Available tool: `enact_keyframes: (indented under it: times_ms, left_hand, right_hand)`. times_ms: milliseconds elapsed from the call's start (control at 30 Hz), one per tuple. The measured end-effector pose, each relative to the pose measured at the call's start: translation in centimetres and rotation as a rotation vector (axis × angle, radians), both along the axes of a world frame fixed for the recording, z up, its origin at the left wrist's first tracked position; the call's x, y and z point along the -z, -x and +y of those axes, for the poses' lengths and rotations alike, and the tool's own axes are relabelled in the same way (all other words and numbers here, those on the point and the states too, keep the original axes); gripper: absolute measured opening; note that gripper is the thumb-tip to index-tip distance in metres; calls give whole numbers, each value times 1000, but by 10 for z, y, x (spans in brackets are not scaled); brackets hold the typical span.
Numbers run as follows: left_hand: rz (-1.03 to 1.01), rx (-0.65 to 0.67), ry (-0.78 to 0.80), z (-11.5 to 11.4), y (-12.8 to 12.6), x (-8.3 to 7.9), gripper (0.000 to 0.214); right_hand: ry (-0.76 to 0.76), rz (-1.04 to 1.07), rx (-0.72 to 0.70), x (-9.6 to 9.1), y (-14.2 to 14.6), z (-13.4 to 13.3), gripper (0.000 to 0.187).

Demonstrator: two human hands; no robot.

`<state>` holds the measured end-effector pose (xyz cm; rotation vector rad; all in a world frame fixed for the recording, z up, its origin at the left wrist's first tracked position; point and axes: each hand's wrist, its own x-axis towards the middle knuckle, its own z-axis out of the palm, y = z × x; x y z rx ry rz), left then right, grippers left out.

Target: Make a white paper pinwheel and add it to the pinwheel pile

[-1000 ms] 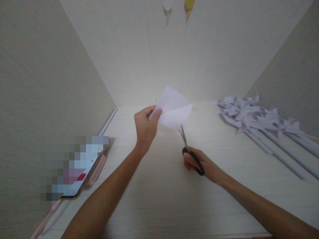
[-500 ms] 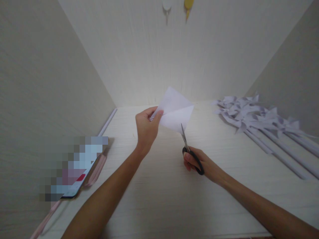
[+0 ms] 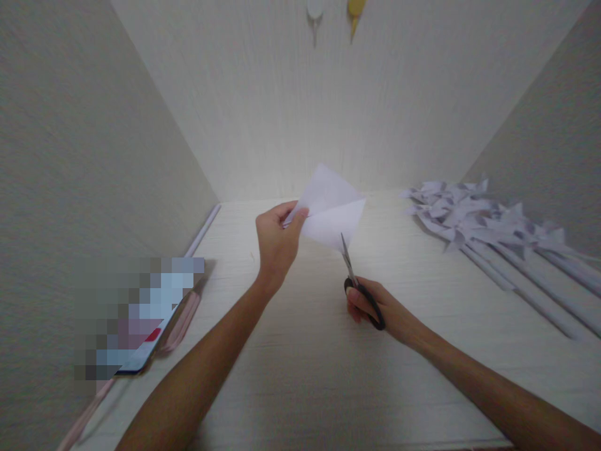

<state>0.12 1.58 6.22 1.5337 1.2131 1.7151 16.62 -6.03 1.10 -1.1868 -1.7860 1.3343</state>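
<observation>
A creased white sheet of paper [image 3: 328,194] is held up above the table, turned so one corner points upward. My left hand [image 3: 280,238] pinches its left corner between thumb and fingers. In my right hand [image 3: 369,300] is a pair of scissors [image 3: 348,269] with black handles, gripped through the loops. Their blades point up and slightly left, with the tip overlapping the paper's lower corner in view. Whether the blades touch the sheet I cannot tell.
Several white paper pinwheels [image 3: 469,216] on rolled paper sticks [image 3: 539,300] lie at the right. A partly blurred phone [image 3: 141,357] leans at the left, with a pink cable [image 3: 181,326] beside it. A white paper stick [image 3: 204,228] rests along the left wall. Two hooks [image 3: 355,9] hang on the back wall.
</observation>
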Motion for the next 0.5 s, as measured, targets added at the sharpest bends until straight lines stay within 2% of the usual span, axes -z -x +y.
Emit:
enact_keyframes:
  times_ms: [500]
  left_hand:
    - [23,10,-35,0,2,-1,19]
  right_hand:
    - [91,22,64,-3,2,-2,43]
